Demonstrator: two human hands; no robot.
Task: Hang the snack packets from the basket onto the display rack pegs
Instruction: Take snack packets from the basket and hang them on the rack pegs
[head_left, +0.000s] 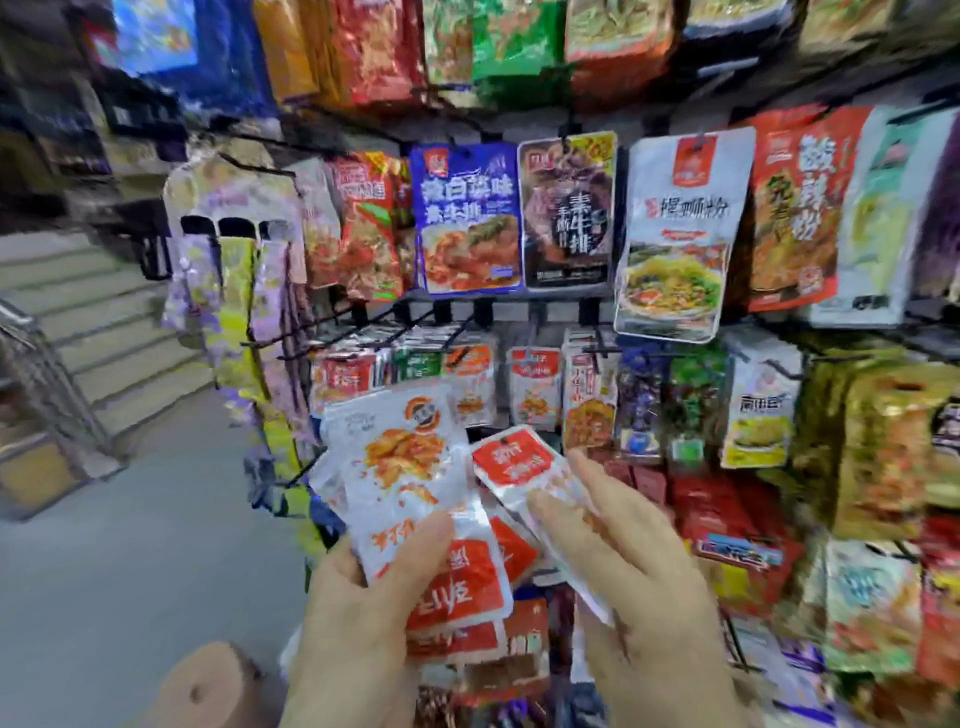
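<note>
Left hand (363, 597) is gripping a fanned bunch of snack packets (400, 467), thumb pressing on top, low in front of the display rack pegs (457, 332). Right hand (639, 587) is lying with fairly straight fingers along a single red-topped packet (511, 460); thumb hidden, can't tell if it is pinching. Hands are sitting close together, apart from the hanging small packets (535, 384).

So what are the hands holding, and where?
The left hand grips a bunch of packets by their lower ends. The right hand holds one red packet by its lower part.
</note>
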